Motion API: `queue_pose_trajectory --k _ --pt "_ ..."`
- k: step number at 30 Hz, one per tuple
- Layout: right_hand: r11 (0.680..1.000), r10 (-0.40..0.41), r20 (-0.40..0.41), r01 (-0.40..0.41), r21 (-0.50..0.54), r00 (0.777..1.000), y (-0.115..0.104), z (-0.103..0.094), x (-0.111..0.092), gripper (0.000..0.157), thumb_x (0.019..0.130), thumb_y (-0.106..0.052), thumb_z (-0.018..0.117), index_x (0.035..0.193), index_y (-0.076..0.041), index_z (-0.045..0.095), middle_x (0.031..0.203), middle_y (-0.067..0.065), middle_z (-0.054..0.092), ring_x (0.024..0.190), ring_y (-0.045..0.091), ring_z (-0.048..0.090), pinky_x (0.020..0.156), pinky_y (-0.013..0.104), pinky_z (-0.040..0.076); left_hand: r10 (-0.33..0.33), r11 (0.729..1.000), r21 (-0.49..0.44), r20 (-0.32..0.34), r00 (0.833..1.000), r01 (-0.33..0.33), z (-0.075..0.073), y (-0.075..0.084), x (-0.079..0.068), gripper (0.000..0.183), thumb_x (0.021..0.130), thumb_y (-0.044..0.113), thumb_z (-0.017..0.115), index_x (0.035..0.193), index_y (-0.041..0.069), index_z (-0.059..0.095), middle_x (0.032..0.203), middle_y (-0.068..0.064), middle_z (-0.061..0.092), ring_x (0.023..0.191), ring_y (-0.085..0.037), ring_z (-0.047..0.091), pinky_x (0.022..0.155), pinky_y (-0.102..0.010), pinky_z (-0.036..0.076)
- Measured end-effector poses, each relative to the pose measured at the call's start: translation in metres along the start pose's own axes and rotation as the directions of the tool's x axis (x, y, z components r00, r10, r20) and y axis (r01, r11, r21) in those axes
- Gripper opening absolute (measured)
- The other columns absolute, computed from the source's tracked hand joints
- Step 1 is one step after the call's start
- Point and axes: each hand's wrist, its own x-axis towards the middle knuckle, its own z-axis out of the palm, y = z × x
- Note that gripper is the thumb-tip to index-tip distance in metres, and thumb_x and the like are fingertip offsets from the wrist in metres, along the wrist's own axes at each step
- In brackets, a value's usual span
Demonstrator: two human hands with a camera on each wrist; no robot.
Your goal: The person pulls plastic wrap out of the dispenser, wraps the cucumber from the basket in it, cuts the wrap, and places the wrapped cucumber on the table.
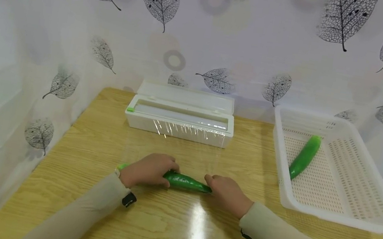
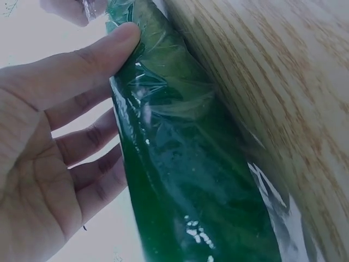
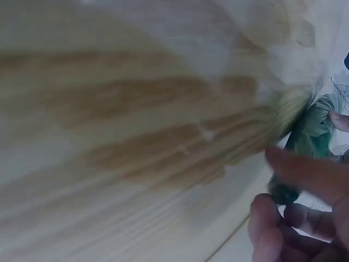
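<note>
A green cucumber (image 1: pixel 187 182) with clear cling film around it lies crosswise on the table near the middle of the head view. Around its left half, my left hand (image 1: pixel 151 170) grips it; in the left wrist view the thumb (image 2: pixel 103 52) presses on the wrinkled film (image 2: pixel 180 103). My right hand (image 1: pixel 228 193) holds the cucumber's narrow right end, with fingers curled about the tip (image 3: pixel 283 192) in the right wrist view. A sheet of film stretches from the cucumber back to the white film dispenser (image 1: pixel 178 130), whose lid (image 1: pixel 185 96) stands raised.
At the right, a white plastic basket (image 1: pixel 343 218) contains another cucumber (image 1: pixel 305 156). The wooden table (image 1: pixel 88 153) meets a leaf-patterned curtain (image 1: pixel 172 49) at the back and left. A small green piece (image 1: pixel 130 109) sits on the dispenser's left end.
</note>
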Motion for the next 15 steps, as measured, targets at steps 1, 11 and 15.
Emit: queue_pose_trajectory --k 1,11,15 --pt "1.0 -0.014 -0.021 0.013 -0.015 1.0 0.0 0.001 0.001 0.027 0.075 -0.009 0.077 0.087 -0.006 0.052 0.068 0.007 0.061 0.056 0.014 0.057 0.047 0.024 0.043 -0.001 1.0 0.002 0.002 1.0 0.001 0.0 0.0 0.0 0.038 0.073 0.027 0.08 0.106 0.012 0.067 0.093 0.002 0.063 0.079 -0.008 0.054 0.075 -0.028 0.05" --pt "0.995 -0.099 0.005 0.099 0.018 0.995 0.008 -0.01 0.0 0.021 0.081 0.004 0.066 0.077 -0.01 0.051 0.062 0.002 0.06 0.052 0.008 0.053 0.045 0.017 0.039 -0.002 1.0 0.014 0.004 1.0 0.002 0.001 -0.002 0.001 0.039 0.073 0.029 0.08 0.106 0.012 0.067 0.092 0.003 0.062 0.078 -0.008 0.054 0.074 -0.028 0.05" --pt "0.993 -0.073 0.021 0.07 0.097 0.997 0.015 -0.018 0.0 0.025 0.082 0.002 0.066 0.068 -0.01 0.049 0.059 -0.001 0.056 0.053 0.002 0.043 0.048 0.014 0.034 0.0 1.0 0.007 0.003 1.0 0.0 0.0 -0.001 0.001 0.038 0.073 0.028 0.08 0.105 0.012 0.067 0.092 0.002 0.062 0.078 -0.008 0.054 0.074 -0.028 0.05"
